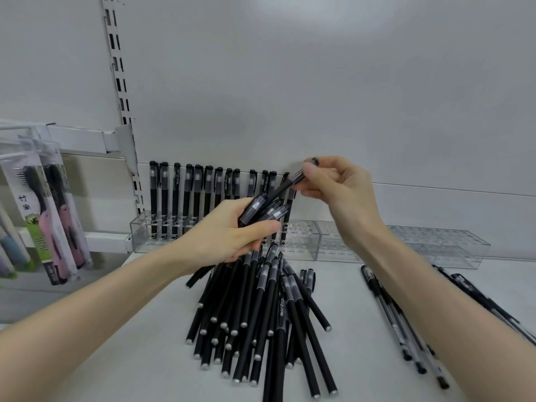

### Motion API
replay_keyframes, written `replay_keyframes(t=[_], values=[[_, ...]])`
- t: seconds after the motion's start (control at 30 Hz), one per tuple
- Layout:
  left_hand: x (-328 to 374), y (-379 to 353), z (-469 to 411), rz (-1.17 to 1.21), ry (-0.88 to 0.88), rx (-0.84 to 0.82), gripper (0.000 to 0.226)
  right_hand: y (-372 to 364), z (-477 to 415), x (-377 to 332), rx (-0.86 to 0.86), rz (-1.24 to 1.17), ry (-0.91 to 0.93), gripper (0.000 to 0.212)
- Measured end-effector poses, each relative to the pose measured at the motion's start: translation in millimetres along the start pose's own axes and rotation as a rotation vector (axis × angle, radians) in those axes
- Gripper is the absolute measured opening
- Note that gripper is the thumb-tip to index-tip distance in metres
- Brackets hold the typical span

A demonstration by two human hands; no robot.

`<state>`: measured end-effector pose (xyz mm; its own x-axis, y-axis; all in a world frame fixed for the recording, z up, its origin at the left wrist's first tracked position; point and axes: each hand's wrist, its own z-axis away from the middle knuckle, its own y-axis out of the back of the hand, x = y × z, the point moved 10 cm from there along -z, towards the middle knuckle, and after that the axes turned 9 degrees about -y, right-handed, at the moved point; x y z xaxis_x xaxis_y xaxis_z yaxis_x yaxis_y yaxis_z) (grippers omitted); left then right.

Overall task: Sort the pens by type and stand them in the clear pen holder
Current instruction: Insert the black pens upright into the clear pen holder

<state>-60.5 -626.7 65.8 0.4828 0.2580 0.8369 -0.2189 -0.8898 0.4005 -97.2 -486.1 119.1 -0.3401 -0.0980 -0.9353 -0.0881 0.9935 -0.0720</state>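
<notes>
My left hand [229, 232] grips a bundle of black pens [262, 211], caps pointing up and right. My right hand [338, 184] pinches the cap end of one black pen [285, 185] that slants down into that bundle. Behind the hands stands the clear pen holder [301, 242], with a row of several black pens [185, 192] upright in its left part. A loose pile of black pens [261, 314] lies on the white shelf below my hands. To the right lies a smaller group of clear-barrelled pens [406, 323].
A second clear holder [452, 248] sits at the back right, with no pens in it. Packaged goods [52, 216] hang at the left beside a slotted shelf upright [119, 82]. The grey back wall rises directly behind the holders.
</notes>
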Motion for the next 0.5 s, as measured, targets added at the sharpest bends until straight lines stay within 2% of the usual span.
replay_keyframes(t=[0.1,0.2,0.37,0.5], values=[[-5,17,5,-0.092,0.060,0.017,0.022,35,-8,-12,0.187,-0.120,0.030,0.012],[-5,39,8,-0.151,0.077,0.107,0.025,57,-10,-21,0.293,0.016,0.121,0.010],[-6,48,6,-0.083,0.063,0.211,0.016,49,-10,-20,0.288,0.298,0.243,0.013],[-1,34,3,0.047,0.015,0.246,0.024,36,-13,-16,0.247,0.417,0.294,0.013]])
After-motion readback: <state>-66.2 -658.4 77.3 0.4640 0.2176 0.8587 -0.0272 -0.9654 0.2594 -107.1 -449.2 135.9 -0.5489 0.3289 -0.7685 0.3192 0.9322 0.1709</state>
